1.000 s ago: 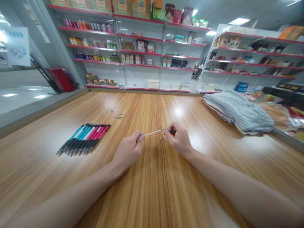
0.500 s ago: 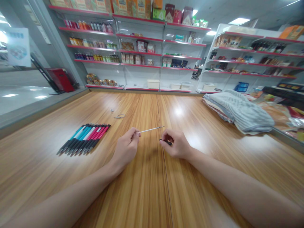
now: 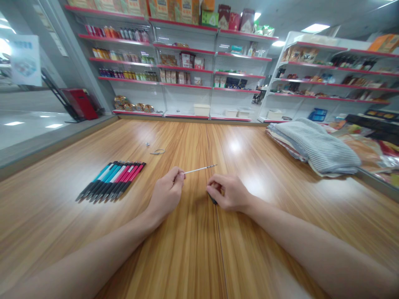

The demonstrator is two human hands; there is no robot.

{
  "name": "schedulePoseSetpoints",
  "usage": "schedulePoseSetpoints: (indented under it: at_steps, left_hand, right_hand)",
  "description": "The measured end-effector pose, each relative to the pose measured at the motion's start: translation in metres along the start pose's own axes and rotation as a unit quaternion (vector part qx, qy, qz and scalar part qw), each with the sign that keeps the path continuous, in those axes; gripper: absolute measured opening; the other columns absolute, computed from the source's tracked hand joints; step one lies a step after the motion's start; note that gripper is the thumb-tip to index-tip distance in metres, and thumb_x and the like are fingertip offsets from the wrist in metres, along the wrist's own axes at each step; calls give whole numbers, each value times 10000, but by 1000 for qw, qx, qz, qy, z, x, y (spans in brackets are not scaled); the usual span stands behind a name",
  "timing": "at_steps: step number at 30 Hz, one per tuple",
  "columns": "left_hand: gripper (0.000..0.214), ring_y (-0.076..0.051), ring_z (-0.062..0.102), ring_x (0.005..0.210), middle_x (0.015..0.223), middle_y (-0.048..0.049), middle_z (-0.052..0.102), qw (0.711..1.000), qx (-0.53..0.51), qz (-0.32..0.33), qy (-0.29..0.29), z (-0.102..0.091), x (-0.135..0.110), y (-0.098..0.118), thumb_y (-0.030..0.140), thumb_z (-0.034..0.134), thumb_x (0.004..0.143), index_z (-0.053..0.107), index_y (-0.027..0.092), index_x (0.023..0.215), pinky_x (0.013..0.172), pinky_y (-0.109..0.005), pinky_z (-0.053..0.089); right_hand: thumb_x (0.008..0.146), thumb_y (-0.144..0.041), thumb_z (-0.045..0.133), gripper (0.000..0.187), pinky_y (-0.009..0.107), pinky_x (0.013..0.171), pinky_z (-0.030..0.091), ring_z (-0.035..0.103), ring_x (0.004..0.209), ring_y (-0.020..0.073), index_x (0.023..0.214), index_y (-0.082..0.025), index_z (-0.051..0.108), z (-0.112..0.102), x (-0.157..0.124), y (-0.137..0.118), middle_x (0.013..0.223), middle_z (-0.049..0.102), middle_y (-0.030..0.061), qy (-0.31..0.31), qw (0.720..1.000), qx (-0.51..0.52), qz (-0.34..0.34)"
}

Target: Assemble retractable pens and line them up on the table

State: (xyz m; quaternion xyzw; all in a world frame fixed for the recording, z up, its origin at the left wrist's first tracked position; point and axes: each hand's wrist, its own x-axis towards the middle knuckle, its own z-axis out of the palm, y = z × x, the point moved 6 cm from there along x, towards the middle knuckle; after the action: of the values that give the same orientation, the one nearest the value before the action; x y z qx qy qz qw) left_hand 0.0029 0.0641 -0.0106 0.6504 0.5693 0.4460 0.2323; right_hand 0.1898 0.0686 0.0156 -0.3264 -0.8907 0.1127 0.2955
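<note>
Pinched between the thumb and fingers of my left hand (image 3: 167,189) is a thin white pen refill (image 3: 198,170). Its narrow tip points right, with what looks like a small spring near the end. Just right of that tip, my right hand (image 3: 230,193) is curled closed around a short black pen part (image 3: 213,199). Only the lower end of this part shows under the fingers, close above the table. To the left of my left hand, several pens (image 3: 110,181) with black grips and blue, white and pink barrels lie in a neat slanted row.
A thin grey loop (image 3: 157,152) and a tiny silvery piece (image 3: 147,144) lie beyond my left hand on the wooden table (image 3: 187,265). Folded striped cloths (image 3: 321,145) are stacked at the right edge, by plastic packages (image 3: 363,147). Stocked shelves (image 3: 187,70) stand behind the table.
My right hand has turned, so the black part now points downward beneath the fingers rather than to the left. My left hand and the refill have hardly moved.
</note>
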Motion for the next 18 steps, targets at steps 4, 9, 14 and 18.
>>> schedulePoseSetpoints:
  at_steps: [4,9,14,18]
  left_hand:
    - [285,-100,396,506,571,37,443,1000,9,3,-1,0,0,0,404,364,948,505,199,810,489,-236,269]
    - [286,-110,399,511,564,33,432,1000,10,10,4,-1,0,2,400,366,942,507,195,800,493,-241,270]
    - [285,-110,402,503,567,33,435,1000,11,8,-4,0,0,2,401,361,942,504,197,803,491,-242,264]
    - [281,-113,414,507,569,30,448,1000,17,10,0,-1,0,2,395,366,938,510,196,802,492,-241,264]
  right_hand:
    - [829,-181,513,86,234,587,364,515,588,109,893,-185,571,-5,1,17,655,576,-16,69,995,-27,70]
    - [807,-190,541,63,241,590,369,542,649,126,827,-190,601,4,3,28,744,619,9,30,992,-71,103]
    - [840,-187,515,106,252,645,396,572,736,142,792,-192,610,6,3,30,821,640,26,20,991,-80,107]
    - [861,-160,487,140,268,712,423,594,807,157,838,-197,620,5,3,31,886,647,34,17,991,-74,106]
